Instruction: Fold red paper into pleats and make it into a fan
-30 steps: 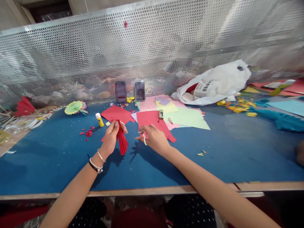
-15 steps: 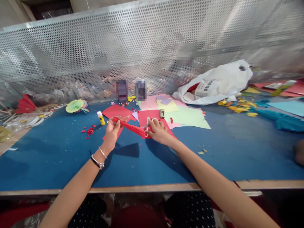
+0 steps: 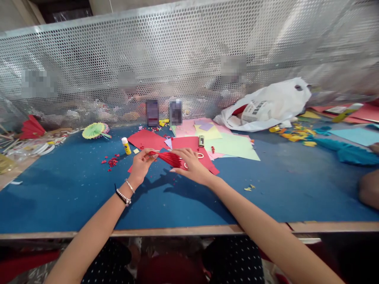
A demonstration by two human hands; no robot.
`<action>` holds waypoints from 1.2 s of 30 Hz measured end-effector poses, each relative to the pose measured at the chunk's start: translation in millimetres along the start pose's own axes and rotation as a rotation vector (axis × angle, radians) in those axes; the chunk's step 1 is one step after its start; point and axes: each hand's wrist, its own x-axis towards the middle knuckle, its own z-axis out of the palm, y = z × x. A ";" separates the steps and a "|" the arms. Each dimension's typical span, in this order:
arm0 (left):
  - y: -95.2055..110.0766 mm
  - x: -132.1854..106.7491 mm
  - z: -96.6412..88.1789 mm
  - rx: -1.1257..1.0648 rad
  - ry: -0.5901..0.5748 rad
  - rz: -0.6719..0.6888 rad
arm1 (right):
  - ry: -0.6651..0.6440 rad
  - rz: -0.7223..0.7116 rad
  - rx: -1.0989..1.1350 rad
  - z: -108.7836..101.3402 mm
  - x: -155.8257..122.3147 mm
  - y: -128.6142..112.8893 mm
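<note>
My left hand pinches one end of a pleated strip of red paper, held above the table. The strip's folds flare out toward the right. My right hand is at that flared end, its fingers stretched out above the folds and its thumb apart below. Whether it touches the folds I cannot tell. A pair of scissors with white handles lies on a red sheet just behind my right hand, which partly covers it. A small sharpener-like object rests on the same sheet.
A glue stick stands beside red scraps. Farther left lies a green paper fan. Pastel sheets, two phones and a white plastic bag are toward the perforated metal screen. Another person's arm shows at right.
My right hand has let go of the scissors, which now lie on the red sheet. It has moved left to the pleated paper, whose folds have spread wider at that end.
</note>
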 end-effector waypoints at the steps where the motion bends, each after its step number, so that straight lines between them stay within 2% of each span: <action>1: -1.0 -0.2 0.2 -0.003 -0.006 -0.018 | -0.005 -0.015 -0.015 2.1 0.3 -2.2; 3: -2.7 -0.6 0.5 -0.005 -0.020 -0.043 | 0.025 -0.008 -0.032 5.1 0.8 -1.7; 6: -5.2 -0.1 0.2 0.008 -0.040 -0.055 | 0.155 0.027 0.035 5.3 1.3 6.0; 8: -6.5 0.9 -0.4 0.046 -0.063 -0.046 | 0.239 0.013 0.087 3.5 1.3 10.8; 11: -7.2 1.7 -0.7 0.090 -0.097 -0.048 | 0.296 -0.027 0.100 1.9 0.0 12.5; 15: -7.9 -2.4 3.5 -0.118 -0.058 -0.210 | 0.345 -0.028 -0.035 5.4 -3.6 5.2; 19: -10.1 -10.5 13.9 -0.312 -0.096 -0.378 | 0.242 -0.068 -0.233 12.0 -4.9 -4.4; 22: -9.8 -13.7 20.4 -0.340 -0.092 -0.406 | 0.103 -0.158 -0.302 17.2 -3.7 -8.0; 25: -7.6 -13.0 21.2 -0.335 -0.081 -0.402 | 0.024 -0.219 -0.305 22.8 -2.9 -8.9; 29: -4.1 -10.9 17.4 -0.319 -0.101 -0.371 | -0.028 -0.249 -0.306 25.5 -3.0 -12.2; 32: -0.6 -11.2 15.9 -0.294 -0.102 -0.351 | -0.064 -0.315 -0.296 19.7 -3.0 -18.5; 36: 5.7 -12.4 15.6 -0.264 -0.112 -0.383 | -0.016 -0.383 -0.110 8.1 -4.2 -26.1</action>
